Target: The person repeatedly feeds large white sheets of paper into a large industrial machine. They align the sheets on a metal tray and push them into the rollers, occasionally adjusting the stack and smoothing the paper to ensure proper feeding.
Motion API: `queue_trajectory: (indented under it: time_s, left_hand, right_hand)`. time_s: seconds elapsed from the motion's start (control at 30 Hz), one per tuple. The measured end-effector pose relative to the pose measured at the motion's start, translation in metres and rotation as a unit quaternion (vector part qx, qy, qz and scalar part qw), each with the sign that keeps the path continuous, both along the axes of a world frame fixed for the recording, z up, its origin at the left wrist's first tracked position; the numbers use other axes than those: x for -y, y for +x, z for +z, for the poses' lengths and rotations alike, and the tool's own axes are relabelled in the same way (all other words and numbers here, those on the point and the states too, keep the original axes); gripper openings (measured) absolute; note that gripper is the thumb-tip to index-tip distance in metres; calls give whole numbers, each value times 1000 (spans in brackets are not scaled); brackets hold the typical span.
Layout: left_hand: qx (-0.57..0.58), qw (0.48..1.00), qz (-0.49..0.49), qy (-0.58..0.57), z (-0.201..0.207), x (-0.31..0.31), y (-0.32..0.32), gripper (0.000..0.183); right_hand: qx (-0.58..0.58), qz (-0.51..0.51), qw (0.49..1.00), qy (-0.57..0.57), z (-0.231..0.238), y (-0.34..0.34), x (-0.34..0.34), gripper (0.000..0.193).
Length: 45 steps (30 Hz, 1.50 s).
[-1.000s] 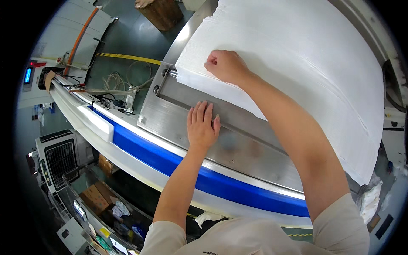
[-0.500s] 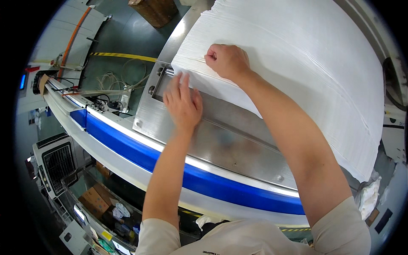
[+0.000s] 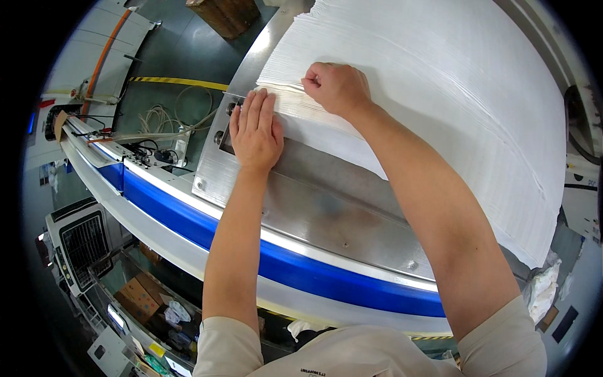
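Observation:
A large stack of thin white folded sheets (image 3: 433, 81) lies on a metal table (image 3: 326, 217). My right hand (image 3: 339, 88) is closed at the near left part of the stack, its fingers curled into the layered edge. Just left of it, a gap parts the upper layers from the lower ones. My left hand (image 3: 256, 132) is open, fingers long and side by side, with the tips against the stack's left corner. Under its palm is the metal surface beside a recessed slot. The right fingertips are mostly hidden by the fist.
A blue padded strip (image 3: 301, 276) runs along the table's near side. To the left are coiled cables (image 3: 160, 119), a yellow-black floor stripe (image 3: 179, 81) and a brown block (image 3: 225, 16). A cardboard box (image 3: 137, 298) sits in a bin at lower left.
My left hand has moved up and left from above the metal slot to the stack's corner, its fingers now straighter. The upper layers show a wider gap. My right hand stays nearly in place.

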<state>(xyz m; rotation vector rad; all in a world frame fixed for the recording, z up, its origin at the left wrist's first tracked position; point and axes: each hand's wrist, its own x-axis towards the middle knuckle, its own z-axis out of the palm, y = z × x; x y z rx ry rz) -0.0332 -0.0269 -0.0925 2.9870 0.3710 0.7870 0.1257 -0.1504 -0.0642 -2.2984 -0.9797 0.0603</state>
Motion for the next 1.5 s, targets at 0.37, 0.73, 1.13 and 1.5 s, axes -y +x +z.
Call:
queue_trajectory:
  time_s: [0.37, 0.73, 1.13, 1.5]
  left_hand:
    - [29, 1000, -8, -1, 0, 0, -4, 43]
    - [20, 1000, -12, 13, 8, -2, -20, 35]
    - [-324, 936, -107, 87, 68, -32, -12, 52]
    - [-509, 807, -112, 278, 37, -33, 54, 43]
  right_hand:
    - [27, -11, 999, -28, -3, 1, -2, 16]
    - [-52, -2, 998, -22, 3, 1, -1, 17]
    - [-39, -156, 976, -144, 30, -104, 204, 36]
    - [13, -388, 852, -353, 30, -88, 637, 60]
